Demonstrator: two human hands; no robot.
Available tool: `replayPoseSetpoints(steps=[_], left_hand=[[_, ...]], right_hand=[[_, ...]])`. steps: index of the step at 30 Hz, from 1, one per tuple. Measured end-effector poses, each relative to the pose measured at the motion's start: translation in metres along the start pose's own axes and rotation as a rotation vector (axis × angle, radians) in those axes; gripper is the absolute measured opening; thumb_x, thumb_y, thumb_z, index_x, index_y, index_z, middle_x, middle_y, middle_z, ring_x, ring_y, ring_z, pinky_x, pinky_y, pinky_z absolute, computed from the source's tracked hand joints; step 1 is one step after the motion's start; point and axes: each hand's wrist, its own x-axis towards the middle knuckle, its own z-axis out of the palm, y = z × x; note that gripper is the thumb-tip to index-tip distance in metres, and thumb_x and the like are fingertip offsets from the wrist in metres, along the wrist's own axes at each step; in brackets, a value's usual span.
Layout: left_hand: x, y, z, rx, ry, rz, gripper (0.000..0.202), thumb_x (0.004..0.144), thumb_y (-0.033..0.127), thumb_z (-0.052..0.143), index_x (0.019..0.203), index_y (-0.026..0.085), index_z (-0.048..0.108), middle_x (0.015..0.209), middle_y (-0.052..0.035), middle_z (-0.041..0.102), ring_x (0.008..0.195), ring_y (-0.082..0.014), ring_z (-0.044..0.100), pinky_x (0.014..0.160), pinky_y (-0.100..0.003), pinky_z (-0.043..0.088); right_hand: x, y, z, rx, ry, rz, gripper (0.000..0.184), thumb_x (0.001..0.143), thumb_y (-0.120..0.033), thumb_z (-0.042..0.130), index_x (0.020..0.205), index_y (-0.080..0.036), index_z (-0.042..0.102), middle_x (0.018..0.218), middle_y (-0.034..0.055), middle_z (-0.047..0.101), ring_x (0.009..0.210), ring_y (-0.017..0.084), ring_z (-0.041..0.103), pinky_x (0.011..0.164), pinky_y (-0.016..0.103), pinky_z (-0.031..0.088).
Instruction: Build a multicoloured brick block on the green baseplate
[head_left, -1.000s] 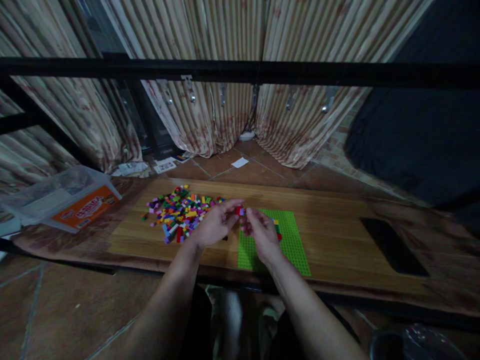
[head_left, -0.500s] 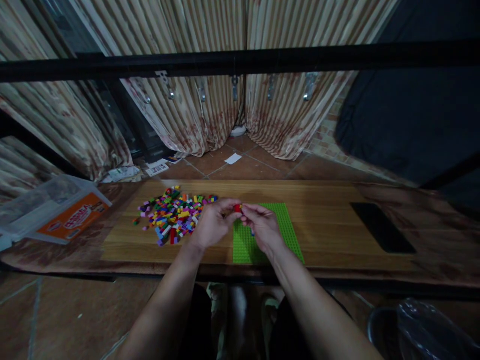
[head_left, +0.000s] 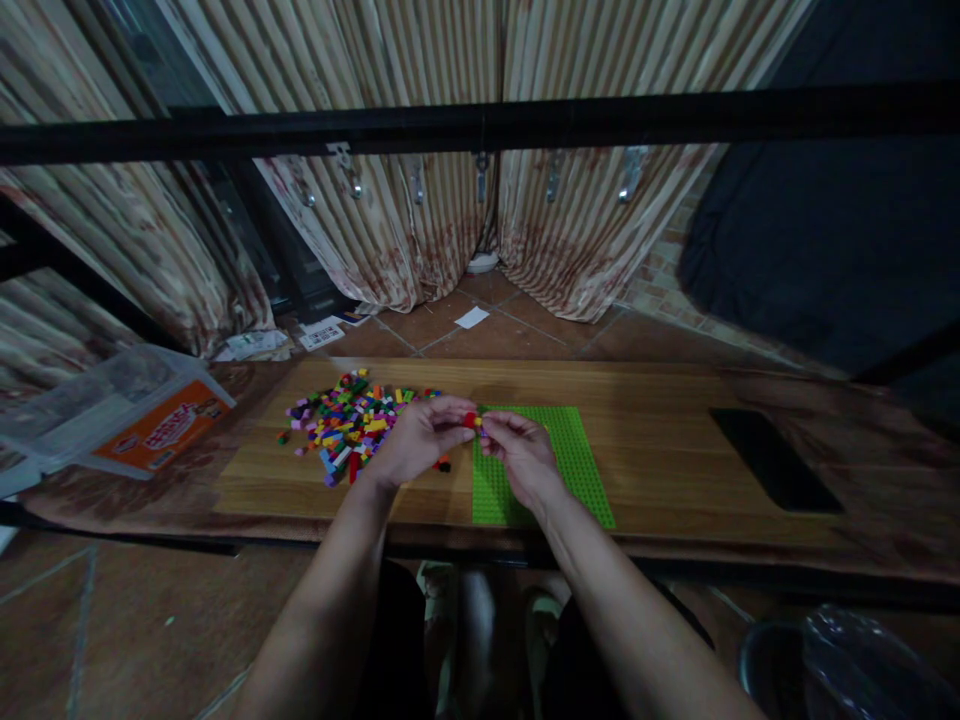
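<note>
Red brick (head_left: 470, 420): over green baseplate (head_left: 581, 465), at its left edge.
Left hand (head_left: 416, 447): fingertips clamped on it.
Right hand (head_left: 517, 455): clamped there too, it seems.
Care: best with studs aligned, I think.

My left hand (head_left: 416, 445) and right hand (head_left: 517, 452) pinch a small red plastic brick (head_left: 470, 420) between them. Below lies a flat green studded baseplate (head_left: 574, 460); a pile of multicoloured bricks (head_left: 349, 425) sits to the left.

red brick (head_left: 469, 420): shape too small to tell | green baseplate (head_left: 581, 460): partly hidden by right hand (head_left: 519, 455)
</note>
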Motion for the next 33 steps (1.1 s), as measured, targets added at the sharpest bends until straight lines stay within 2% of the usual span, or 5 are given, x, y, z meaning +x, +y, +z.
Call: replayPoseSetpoints(steps=[8, 15, 20, 27, 33], left_hand=[[-0.003, 0.002, 0.005, 0.003, -0.071, 0.018, 0.028, 0.071, 0.022, 0.073, 0.097, 0.013, 0.065, 0.090, -0.0053, 0.073, 0.083, -0.0154, 0.068, 0.082, -0.029, 0.054], [-0.006, 0.003, -0.014, 0.028, -0.215, -0.038, 0.024, 0.074, 0.023, 0.071, 0.094, 0.013, 0.064, 0.088, -0.0059, 0.072, 0.082, -0.0151, 0.067, 0.079, -0.028, 0.053], [-0.006, -0.001, -0.026, 0.048, -0.095, -0.042, 0.030, 0.071, 0.027, 0.073, 0.097, 0.014, 0.067, 0.095, -0.0078, 0.072, 0.089, -0.0177, 0.067, 0.085, -0.032, 0.052], [-0.002, -0.003, -0.023, -0.118, 0.045, -0.234, 0.034, 0.069, 0.032, 0.076, 0.095, 0.013, 0.066, 0.088, -0.0071, 0.071, 0.080, -0.0182, 0.068, 0.082, -0.036, 0.053], [0.001, -0.009, -0.012, -0.122, 0.134, -0.285, 0.029, 0.070, 0.028, 0.072, 0.096, 0.014, 0.067, 0.088, -0.0062, 0.071, 0.078, -0.0164, 0.068, 0.078, -0.033, 0.053]], right_hand=[[-0.001, 0.002, -0.002, -0.077, 0.022, 0.009, 0.024, 0.050, -0.029, 0.081, 0.066, -0.016, 0.069, 0.053, -0.0016, 0.062, 0.046, 0.008, 0.051, 0.047, 0.023, 0.040], [-0.005, 0.003, 0.003, -0.169, -0.028, 0.027, 0.014, 0.051, -0.025, 0.075, 0.061, -0.016, 0.069, 0.051, -0.0015, 0.063, 0.044, 0.007, 0.048, 0.044, 0.021, 0.036], [-0.002, 0.006, 0.000, -0.204, -0.021, -0.010, 0.018, 0.055, -0.028, 0.075, 0.068, -0.017, 0.069, 0.056, -0.0015, 0.064, 0.047, 0.009, 0.050, 0.048, 0.023, 0.039], [-0.003, 0.030, -0.002, -1.138, -0.090, -0.436, 0.016, 0.079, -0.018, 0.053, 0.076, -0.020, 0.069, 0.073, 0.0037, 0.068, 0.065, 0.016, 0.060, 0.066, 0.028, 0.043], [-0.008, 0.035, 0.005, -1.508, -0.181, -0.457, 0.024, 0.084, -0.012, 0.045, 0.091, -0.016, 0.068, 0.091, 0.0092, 0.069, 0.078, 0.017, 0.063, 0.072, 0.026, 0.044]])
